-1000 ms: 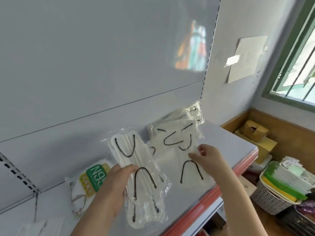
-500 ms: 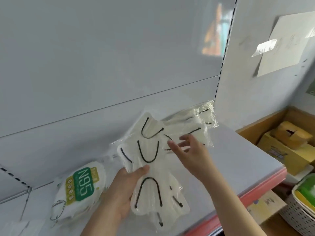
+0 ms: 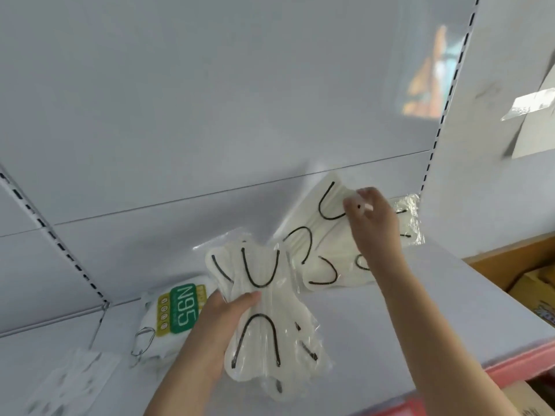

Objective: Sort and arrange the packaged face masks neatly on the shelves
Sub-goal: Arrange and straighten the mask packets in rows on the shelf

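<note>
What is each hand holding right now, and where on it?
Left hand grips a bundle of clear-bagged white masks at its middle. Right hand pinches the upper end of another mask pack at the shelf's back.

White paper sheet [image 3: 531, 136] taped to the grey wall at far right, cardboard boxes [image 3: 537, 283] in a wood-edged recess below it, blurred orange-and-blue reflection [image 3: 432, 82] on the glossy back panel.

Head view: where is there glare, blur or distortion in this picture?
Head view: a colourful reflection glares on the glossy back panel; the right hand and its mask pack look motion-blurred; the shelf uprights lean, suggesting wide-angle distortion.
</note>
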Demonstrator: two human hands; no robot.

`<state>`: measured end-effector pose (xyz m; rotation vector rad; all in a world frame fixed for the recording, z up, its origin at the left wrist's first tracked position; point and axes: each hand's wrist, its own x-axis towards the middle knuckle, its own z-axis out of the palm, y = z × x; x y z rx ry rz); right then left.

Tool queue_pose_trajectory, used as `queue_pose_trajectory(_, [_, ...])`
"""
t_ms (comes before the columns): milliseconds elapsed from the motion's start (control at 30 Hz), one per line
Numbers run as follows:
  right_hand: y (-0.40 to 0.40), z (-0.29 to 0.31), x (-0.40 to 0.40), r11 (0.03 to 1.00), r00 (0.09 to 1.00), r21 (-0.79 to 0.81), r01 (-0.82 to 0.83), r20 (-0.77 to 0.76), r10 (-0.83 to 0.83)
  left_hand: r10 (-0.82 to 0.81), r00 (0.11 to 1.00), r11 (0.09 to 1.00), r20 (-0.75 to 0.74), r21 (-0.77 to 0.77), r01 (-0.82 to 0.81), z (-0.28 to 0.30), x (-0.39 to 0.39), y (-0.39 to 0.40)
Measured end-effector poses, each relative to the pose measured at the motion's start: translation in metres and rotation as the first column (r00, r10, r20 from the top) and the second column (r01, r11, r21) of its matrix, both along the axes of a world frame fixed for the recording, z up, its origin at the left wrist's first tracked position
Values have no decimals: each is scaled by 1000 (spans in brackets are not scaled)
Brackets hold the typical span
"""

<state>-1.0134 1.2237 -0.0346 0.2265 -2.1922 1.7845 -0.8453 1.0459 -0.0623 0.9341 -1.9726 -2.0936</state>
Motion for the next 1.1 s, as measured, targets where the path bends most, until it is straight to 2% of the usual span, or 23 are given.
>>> queue_pose_trajectory(100, [21,50,13,946,974,-253,-201,-157,164,27,996,999,-86,-31,-30,8,3,-10])
queue_pose_trajectory(200, [12,67,23,926,952,-248,-285,-183,244,71,993,997,-99,-11,-73,7,-3,-5])
queue_pose_trajectory(233, [2,64,26,937,951,-192,-292,-165,262,86,992,996,-89,15,-85,7,-5,-1])
queue_pose_trajectory(300, [-23,43,35,954,944,-10,-301,-145,297,83,989,980,-121,190,-59,9,-8,5])
queue_pose_trajectory(367, [-44,8,41,927,931,221,-304,-139,339,21,984,949,-175,314,36,18,-7,14])
queue_pose_trajectory(400, [-50,-7,42,896,921,322,-305,-138,364,-34,981,950,-191,299,91,19,-6,16])
queue_pose_trajectory(467, [-51,-23,35,825,897,464,-322,-128,422,-66,985,978,-162,183,96,16,-7,20])
queue_pose_trajectory(533, [-36,-24,14,723,894,645,-247,-137,427,-11,994,990,-112,140,26,6,-8,16])
queue_pose_trajectory(600, [-11,-25,-15,499,911,863,-81,-139,389,35,996,987,-83,156,-21,2,-6,11])
queue_pose_trajectory(667, [10,-30,-35,271,939,961,-65,-33,342,31,997,987,-66,157,-20,0,-4,10])
queue_pose_trajectory(733, [19,-41,-39,173,948,980,-99,40,317,30,997,990,-69,142,-20,-2,-4,10])
queue_pose_trajectory(767, [20,-46,-39,185,943,978,-97,32,330,23,997,989,-71,145,-12,-4,-4,9])
queue_pose_trajectory(800, [22,-49,-37,238,936,967,-92,2,353,19,997,989,-71,146,-9,-5,-4,10])
queue_pose_trajectory(867, [28,-46,-32,438,926,892,-112,-66,373,13,997,991,-78,136,-3,-6,-3,11])
queue_pose_trajectory(933, [37,-28,-23,663,937,731,-161,-99,336,47,994,992,-95,121,-35,-7,-3,10])
queue_pose_trajectory(1033, [52,15,-2,842,970,513,-169,-66,235,174,978,982,-112,96,-164,-14,-5,5])
queue_pose_trajectory(1100, [54,33,10,951,972,205,-231,9,234,215,970,974,-117,95,-205,-15,-7,5])
